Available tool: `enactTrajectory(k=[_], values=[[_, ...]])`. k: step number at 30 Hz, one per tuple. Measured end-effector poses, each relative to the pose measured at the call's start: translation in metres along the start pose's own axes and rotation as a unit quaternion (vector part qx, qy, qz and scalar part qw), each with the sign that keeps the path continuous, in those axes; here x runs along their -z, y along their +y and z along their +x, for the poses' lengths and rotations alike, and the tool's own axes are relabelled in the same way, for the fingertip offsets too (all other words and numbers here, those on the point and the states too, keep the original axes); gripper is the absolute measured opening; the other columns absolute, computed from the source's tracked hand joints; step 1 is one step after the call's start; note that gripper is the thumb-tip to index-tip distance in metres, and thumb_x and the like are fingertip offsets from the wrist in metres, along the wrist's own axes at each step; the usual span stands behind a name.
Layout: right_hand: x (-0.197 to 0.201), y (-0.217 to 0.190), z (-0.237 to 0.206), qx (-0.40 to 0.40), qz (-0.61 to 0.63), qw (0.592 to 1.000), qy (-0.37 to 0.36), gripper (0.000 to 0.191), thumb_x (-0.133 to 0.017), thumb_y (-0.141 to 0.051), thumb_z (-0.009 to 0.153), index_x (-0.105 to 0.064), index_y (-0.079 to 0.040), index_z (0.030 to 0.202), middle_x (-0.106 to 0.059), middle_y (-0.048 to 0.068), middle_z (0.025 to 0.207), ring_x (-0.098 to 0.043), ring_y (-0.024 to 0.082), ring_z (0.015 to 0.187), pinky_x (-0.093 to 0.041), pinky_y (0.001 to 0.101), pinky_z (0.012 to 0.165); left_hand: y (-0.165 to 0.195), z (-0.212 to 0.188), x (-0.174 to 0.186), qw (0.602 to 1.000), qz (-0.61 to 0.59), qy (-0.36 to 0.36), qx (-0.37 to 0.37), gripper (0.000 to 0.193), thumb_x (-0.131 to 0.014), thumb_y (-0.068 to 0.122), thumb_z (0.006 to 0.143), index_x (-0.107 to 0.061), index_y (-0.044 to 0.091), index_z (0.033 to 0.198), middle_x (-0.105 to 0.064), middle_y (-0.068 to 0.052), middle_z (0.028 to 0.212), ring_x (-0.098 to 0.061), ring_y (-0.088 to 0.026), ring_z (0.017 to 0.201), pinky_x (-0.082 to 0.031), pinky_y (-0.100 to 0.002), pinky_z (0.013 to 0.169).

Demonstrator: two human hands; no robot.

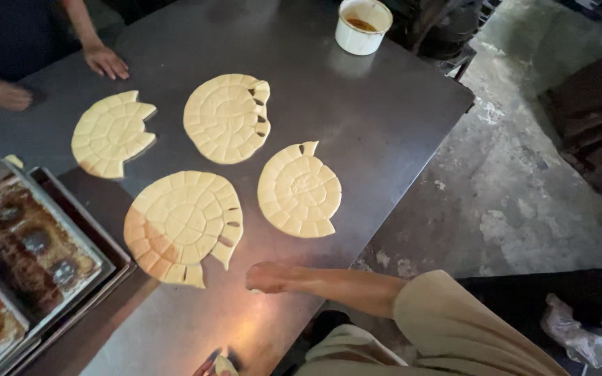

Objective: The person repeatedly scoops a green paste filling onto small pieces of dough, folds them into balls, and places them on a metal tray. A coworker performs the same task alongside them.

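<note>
The right hand rests knuckles-down on the dark metal table, fingers curled in; whether it grips anything cannot be told. Just ahead of it lie two scored dough rounds, the large one to its left and a smaller one just beyond. The left hand, at the near table edge, pinches a small dough scrap. Bare table lies between the hands.

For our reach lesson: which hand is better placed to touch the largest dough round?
Probably right: the right hand lies beside the largest dough round; the left hand is farther, at the bottom edge.
</note>
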State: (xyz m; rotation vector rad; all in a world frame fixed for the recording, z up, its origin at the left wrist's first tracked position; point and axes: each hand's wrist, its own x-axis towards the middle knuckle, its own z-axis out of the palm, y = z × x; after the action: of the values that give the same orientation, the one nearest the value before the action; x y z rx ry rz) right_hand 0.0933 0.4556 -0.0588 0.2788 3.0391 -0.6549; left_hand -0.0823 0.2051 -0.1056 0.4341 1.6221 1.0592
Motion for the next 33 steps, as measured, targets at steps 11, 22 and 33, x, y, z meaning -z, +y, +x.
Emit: enactTrajectory(k=[11,22,33], values=[[0.010,0.017,0.018,0.125,-0.034,0.990,-0.056,0.018,-0.053,-0.014,0.097,-0.067,-0.003,0.092,-0.068,0.018,0.101,-0.066,0.036,0.103,-0.054,0.0454,0.091,0.001,-0.012,-0.012,0.992,-0.093,0.083,0.022,0.045,-0.063,0.012,0.103,-0.058,0.005,0.147,-0.061,-0.007,0.108,-0.060,-0.017,0.095,-0.053,-0.034,0.083],[-0.006,0.001,0.060,0.120,0.112,0.986,-0.008,0.020,-0.059,-0.008,0.090,-0.069,-0.004,0.107,-0.066,0.018,0.121,-0.067,0.032,0.104,-0.055,0.0411,0.088,-0.069,-0.136,0.020,0.916,-0.336,0.201,-0.081,0.050,-0.062,0.010,0.100,-0.058,0.007,0.150,-0.052,0.003,0.094,-0.050,-0.008,0.083,-0.044,-0.025,0.072],[-0.008,-0.012,0.065,0.053,-0.007,0.997,-0.050,0.008,-0.066,-0.004,0.090,-0.068,-0.004,0.099,-0.067,0.016,0.102,-0.066,0.039,0.099,-0.054,0.0480,0.085,-0.066,-0.152,0.069,0.907,-0.381,0.172,-0.054,0.040,-0.062,0.010,0.099,-0.061,0.006,0.139,-0.061,0.001,0.102,-0.059,-0.010,0.088,-0.050,-0.024,0.075]])
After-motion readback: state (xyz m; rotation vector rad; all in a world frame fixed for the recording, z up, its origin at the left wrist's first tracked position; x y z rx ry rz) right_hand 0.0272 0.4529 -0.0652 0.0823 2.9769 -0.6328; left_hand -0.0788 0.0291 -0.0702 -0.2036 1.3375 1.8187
